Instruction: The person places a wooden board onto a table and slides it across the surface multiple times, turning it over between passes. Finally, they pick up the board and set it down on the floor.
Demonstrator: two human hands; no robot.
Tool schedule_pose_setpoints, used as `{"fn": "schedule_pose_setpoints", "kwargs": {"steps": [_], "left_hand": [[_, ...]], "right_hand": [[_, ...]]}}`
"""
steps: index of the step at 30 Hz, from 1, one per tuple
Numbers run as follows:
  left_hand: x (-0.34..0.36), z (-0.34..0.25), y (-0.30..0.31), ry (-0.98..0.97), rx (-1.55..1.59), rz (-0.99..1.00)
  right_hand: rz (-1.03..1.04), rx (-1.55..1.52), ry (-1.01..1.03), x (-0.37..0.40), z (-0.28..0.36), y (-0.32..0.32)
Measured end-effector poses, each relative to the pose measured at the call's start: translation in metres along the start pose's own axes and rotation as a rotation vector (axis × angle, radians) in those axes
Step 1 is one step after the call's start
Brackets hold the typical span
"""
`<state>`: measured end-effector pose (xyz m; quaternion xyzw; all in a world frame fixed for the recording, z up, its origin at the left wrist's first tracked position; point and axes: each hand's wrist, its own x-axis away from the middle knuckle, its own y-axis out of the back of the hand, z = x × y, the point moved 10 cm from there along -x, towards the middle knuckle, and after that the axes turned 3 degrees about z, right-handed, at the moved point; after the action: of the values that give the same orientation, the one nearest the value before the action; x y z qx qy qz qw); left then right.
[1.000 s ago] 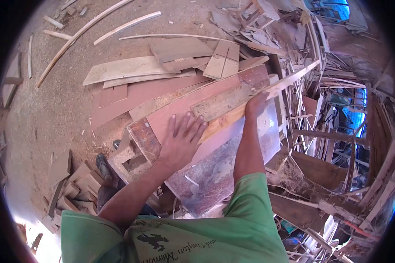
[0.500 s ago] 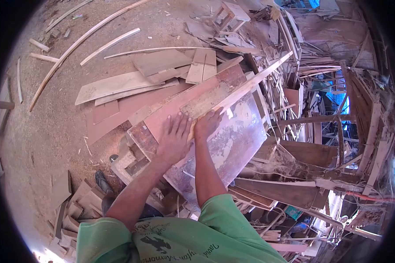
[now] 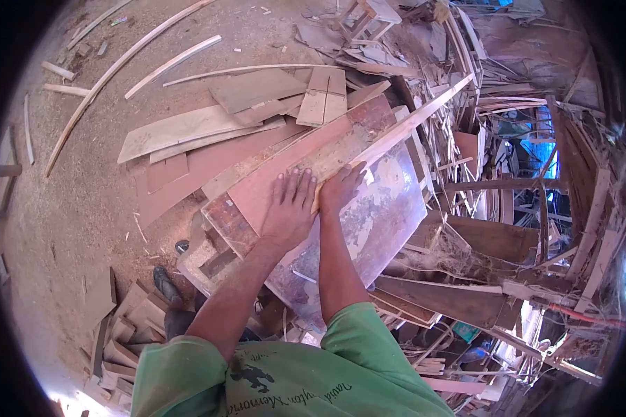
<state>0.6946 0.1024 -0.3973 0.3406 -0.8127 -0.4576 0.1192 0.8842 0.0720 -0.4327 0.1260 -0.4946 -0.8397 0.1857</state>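
A long pale wooden strip [image 3: 421,118] lies slantwise across a worn bench top [image 3: 389,208] with a patchy, shiny surface. My right hand [image 3: 339,189] is closed over the near part of the strip, its fingers bent round the edge. Beside it, my left hand [image 3: 290,210] lies flat, fingers stretched forward, over a pinkish flat board [image 3: 254,191] and against the strip's near end. The strip's underside and part of my right fingers are hidden. A rougher, stained board [image 3: 334,153] runs along the strip's left side.
Loose flat panels [image 3: 188,132] lie on the ground left of the bench. Long thin wood strips [image 3: 118,76] are farther off. A small wooden stool [image 3: 375,10] stands at the top. Offcuts [image 3: 118,333] pile near my foot, and scrap wood [image 3: 480,243] crowds the right side.
Both hands have moved a little forward and right along the bench, and the strip has slid slightly the same way. The view has also shifted a little.
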Motion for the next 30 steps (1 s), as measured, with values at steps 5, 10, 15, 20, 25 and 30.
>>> {"fn": "schedule_pose_setpoints", "kwargs": {"steps": [5, 10, 15, 20, 25, 30], "left_hand": [[0.000, -0.002, -0.007, -0.007, -0.039, 0.019], [-0.009, 0.001, -0.011, -0.014, -0.007, 0.033], [-0.011, -0.003, -0.008, -0.064, 0.058, 0.076], [0.008, 0.045, 0.025, 0.046, 0.215, 0.114], [0.044, 0.180, 0.036, 0.504, 0.063, -0.091], [0.038, 0.178, 0.037, 0.695, 0.154, 0.130]], "right_hand": [[0.065, -0.008, -0.048, 0.020, -0.002, -0.007], [-0.025, -0.006, 0.013, 0.014, 0.005, -0.004], [-0.058, -0.059, 0.038, 0.013, 0.011, 0.004], [-0.090, -0.071, 0.026, 0.017, 0.015, 0.009], [-0.121, -0.095, 0.027, 0.018, 0.017, 0.012], [-0.143, -0.093, 0.032, 0.014, 0.015, 0.013]]}}
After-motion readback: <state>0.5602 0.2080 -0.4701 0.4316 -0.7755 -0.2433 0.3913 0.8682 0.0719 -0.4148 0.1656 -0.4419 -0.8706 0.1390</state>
